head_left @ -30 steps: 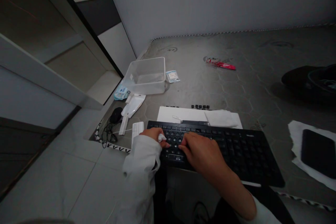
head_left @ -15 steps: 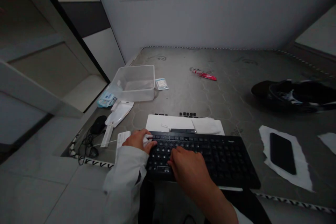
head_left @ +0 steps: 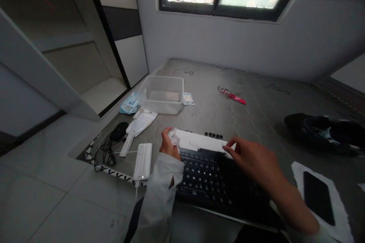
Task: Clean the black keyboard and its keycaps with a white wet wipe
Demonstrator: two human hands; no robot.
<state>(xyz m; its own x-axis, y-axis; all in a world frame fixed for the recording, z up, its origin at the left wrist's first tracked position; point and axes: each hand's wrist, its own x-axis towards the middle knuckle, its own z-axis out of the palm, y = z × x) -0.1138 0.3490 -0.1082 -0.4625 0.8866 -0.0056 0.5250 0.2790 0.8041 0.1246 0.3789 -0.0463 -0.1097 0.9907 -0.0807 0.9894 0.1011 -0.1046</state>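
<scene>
Left hand (head_left: 169, 145): gripping crumpled white tissue (head_left: 174, 138).
Right hand (head_left: 252, 156): narrow pinch over long black plastic keyboard (head_left: 199, 174); contents unclear.
Small square black keycaps (head_left: 213, 135): a brushing hand could scatter them.

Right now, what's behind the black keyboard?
Behind the keyboard lies a flat white piece, with small black keycaps beyond it. The right hand covers the area farther right, so what lies there can't be seen.
</scene>
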